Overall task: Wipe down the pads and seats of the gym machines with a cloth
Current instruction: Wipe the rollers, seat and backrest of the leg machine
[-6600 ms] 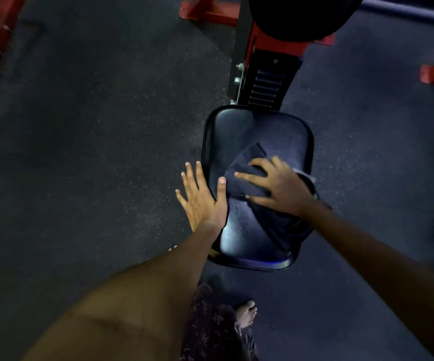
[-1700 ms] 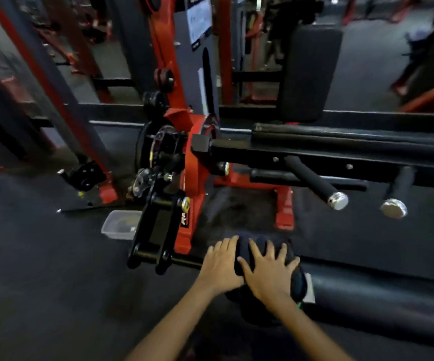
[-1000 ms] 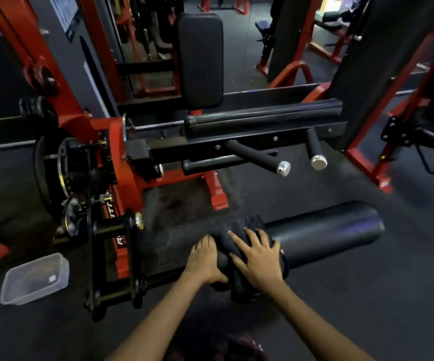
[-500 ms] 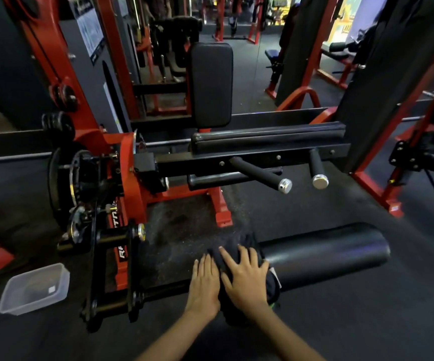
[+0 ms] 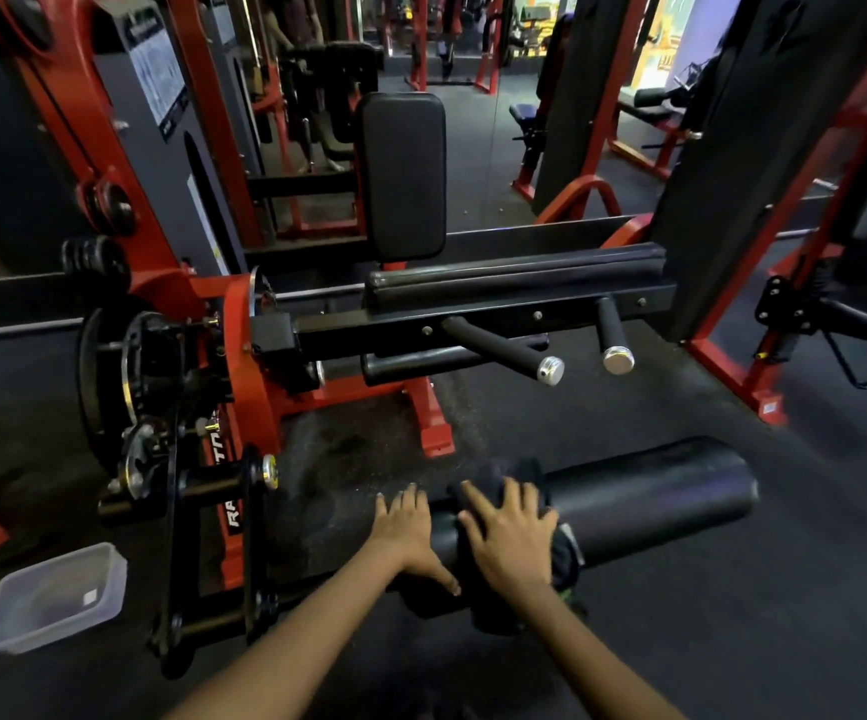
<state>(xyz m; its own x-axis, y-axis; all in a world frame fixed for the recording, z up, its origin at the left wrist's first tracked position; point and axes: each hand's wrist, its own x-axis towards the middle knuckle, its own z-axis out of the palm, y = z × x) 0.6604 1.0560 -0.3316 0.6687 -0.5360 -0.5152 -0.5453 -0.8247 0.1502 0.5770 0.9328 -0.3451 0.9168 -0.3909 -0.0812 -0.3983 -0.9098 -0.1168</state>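
Observation:
A long black roller pad (image 5: 649, 496) of the red leg machine lies low across the lower middle of the head view. A dark cloth (image 5: 558, 556) is draped over the roller's left part. My right hand (image 5: 509, 532) lies flat on the cloth with its fingers spread. Just left of it, my left hand (image 5: 408, 532) rests flat on the bare roller, fingers straight. Behind stand the machine's upright black back pad (image 5: 402, 174) and its long flat seat pad (image 5: 514, 275).
A clear plastic tub (image 5: 54, 597) sits on the dark floor at the lower left. The machine's red frame and pivot (image 5: 197, 387) rise on the left. Two chrome-capped handles (image 5: 550, 368) stick out toward me. More red frames (image 5: 732, 366) stand on the right.
My right hand and the cloth have slid a little to the right along the roller, and my two hands have drawn slightly apart. Several seconds earlier I was wiping a square seat.

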